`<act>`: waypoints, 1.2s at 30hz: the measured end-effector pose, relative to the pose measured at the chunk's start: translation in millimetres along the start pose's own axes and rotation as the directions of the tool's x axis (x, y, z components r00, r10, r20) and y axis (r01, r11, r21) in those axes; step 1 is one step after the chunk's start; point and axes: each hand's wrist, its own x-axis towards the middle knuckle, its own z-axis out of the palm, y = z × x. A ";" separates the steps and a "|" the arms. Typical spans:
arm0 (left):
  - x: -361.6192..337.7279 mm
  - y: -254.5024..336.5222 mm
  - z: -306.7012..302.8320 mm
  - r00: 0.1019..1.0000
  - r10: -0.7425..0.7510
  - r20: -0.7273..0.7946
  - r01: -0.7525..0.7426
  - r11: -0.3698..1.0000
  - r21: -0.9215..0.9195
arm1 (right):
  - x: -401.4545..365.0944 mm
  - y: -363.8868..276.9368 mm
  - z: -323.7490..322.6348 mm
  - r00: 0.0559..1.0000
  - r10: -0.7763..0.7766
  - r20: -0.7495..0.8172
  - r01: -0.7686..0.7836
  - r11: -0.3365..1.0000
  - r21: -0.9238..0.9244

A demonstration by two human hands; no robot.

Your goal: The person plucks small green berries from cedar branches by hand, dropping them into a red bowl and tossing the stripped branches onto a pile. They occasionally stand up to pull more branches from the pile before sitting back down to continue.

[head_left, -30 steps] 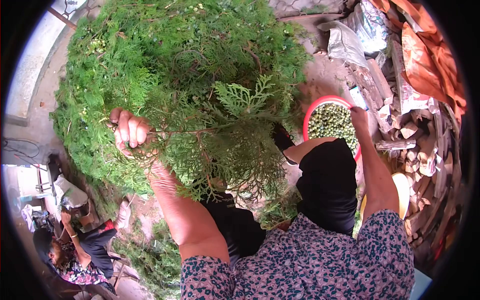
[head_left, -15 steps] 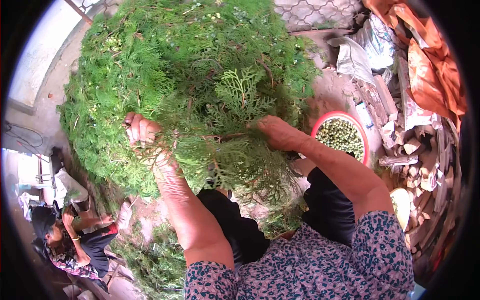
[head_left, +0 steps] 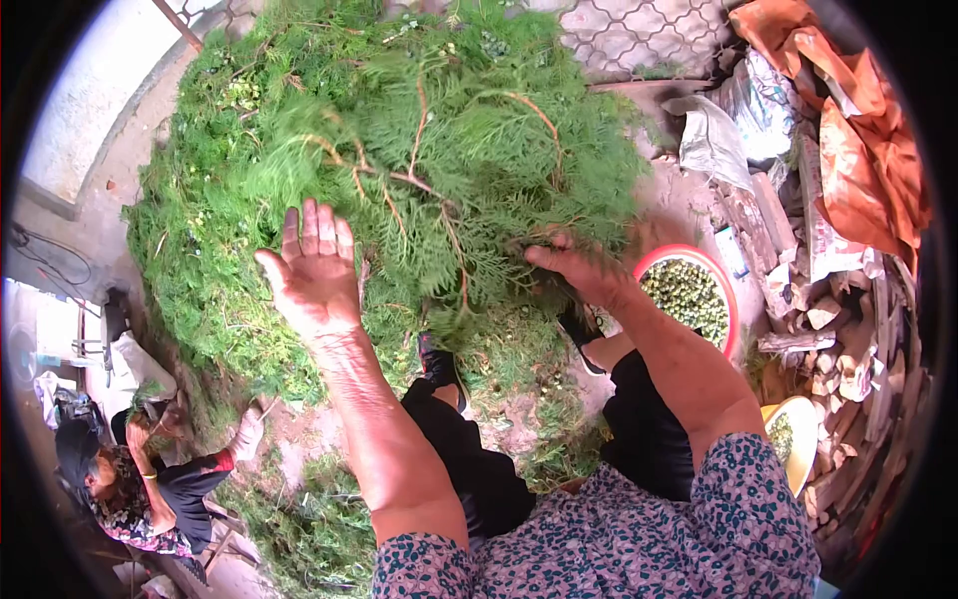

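My left hand [head_left: 317, 265] is open, palm up, with its fingers stretched out and nothing in them. Just beyond it, a leafy evergreen branch [head_left: 414, 180] with flat, scaly green sprays and forked brown twigs lies over the heap, its outer sprays blurred. My right hand [head_left: 579, 270] is closed at the branch's right side, thumb and a finger showing among the sprays and the other fingers hidden. A large heap of cut evergreen branches [head_left: 210, 270] spreads below and beyond both hands.
A red-rimmed basin [head_left: 733, 299] of small green cones stands right of my right hand. A pale bowl [head_left: 798, 444] is closer to me. Firewood [head_left: 823, 369], sacks [head_left: 711, 140] and an orange tarp [head_left: 858, 160] line the right. Another person [head_left: 150, 479] sits at lower left.
My left hand has gone from a closed grip to open, palm up. The branch has moved away from me and spread across the heap. My right hand has shifted slightly right.
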 end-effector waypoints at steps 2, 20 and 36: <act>3.5 -3.4 -15.2 0.998 -0.034 0.057 0.034 0.999 0.005 | 10.5 6.4 -5.8 0.998 -0.011 0.057 0.005 0.994 0.107; -33.1 -79.1 20.2 0.923 -0.363 -0.131 0.335 0.586 0.738 | 24.7 -10.1 13.7 0.979 -0.179 0.097 0.069 0.741 0.668; -46.0 -88.6 20.7 0.775 -0.625 -0.095 0.279 0.204 0.938 | 28.1 -21.4 -2.5 0.966 -0.256 0.043 0.067 0.406 0.911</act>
